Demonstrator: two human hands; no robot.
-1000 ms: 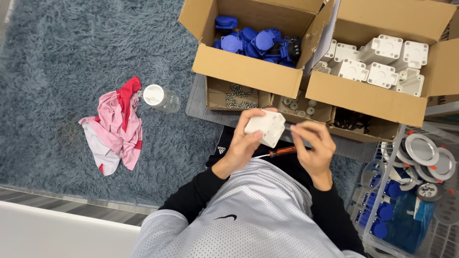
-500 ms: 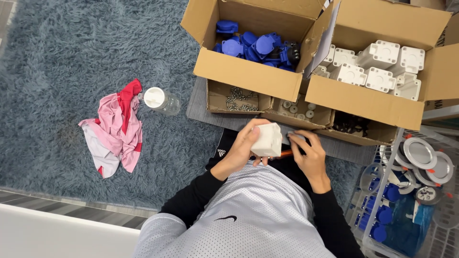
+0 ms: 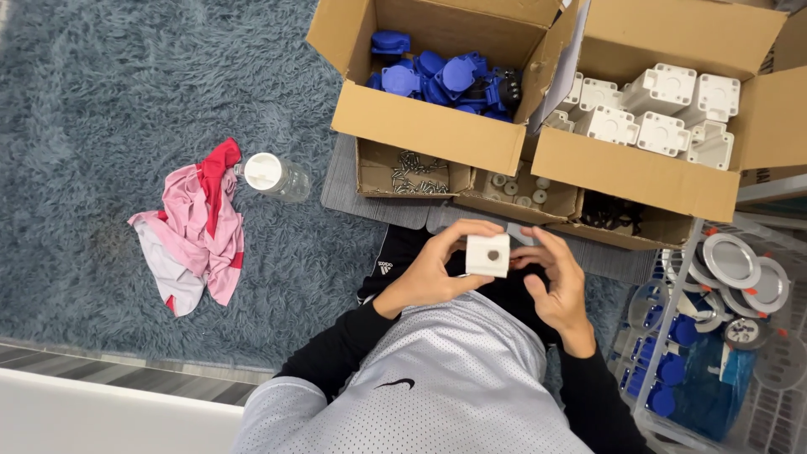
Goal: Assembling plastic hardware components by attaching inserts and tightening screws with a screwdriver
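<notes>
Matt white plastic on the small block (image 3: 487,255), smooth-faced, pinched in the left hand (image 3: 433,273). At twelve o'clock, plain brown cardboard boxes (image 3: 429,126), dull and papery; glossy blue plastic caps (image 3: 437,76) in one, matt white plastic housings (image 3: 664,118) in the other. Shaggy grey-blue carpet (image 3: 109,109) at ten o'clock, soft crumpled pink cloth (image 3: 197,227) on it.

Even, bright indoor light fell from above, and the view from my head stayed sharp across the frame. My left hand (image 3: 429,273) and the white block (image 3: 487,255) cast only soft, faint shadows. The cardboard boxes (image 3: 429,126) held deeper shade inside. No glare showed, though lines bent slightly toward the edges.
</notes>
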